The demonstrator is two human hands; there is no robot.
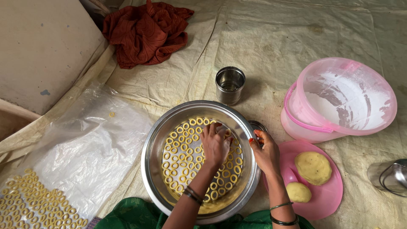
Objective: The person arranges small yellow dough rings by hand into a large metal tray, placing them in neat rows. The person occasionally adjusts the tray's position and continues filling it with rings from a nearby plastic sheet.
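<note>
The left hand (215, 144) pinches soft yellow dough rings (182, 157) inside the wide steel basin (154, 144); they look fragile, best lifted lightly by their edges. The right hand (266, 153) grips the basin's rim.

The big bowl (152, 169) is sitting on the floor sheet (271, 46), at the middle of its near edge. Dough rings (182, 157) are lying inside the bowl, and the left hand (215, 144) is resting on them. The right hand (266, 153) is touching the bowl's right rim. A small cup (230, 85) is standing just behind the bowl. To the right, a lid (328, 197) is carrying two dough pieces (313, 167), and a tilted bucket (339, 99) is lying behind it. At the left, more rings (36, 203) are lying on a plastic sheet (85, 148). A cloth (146, 32) is lying at the far edge.
</note>
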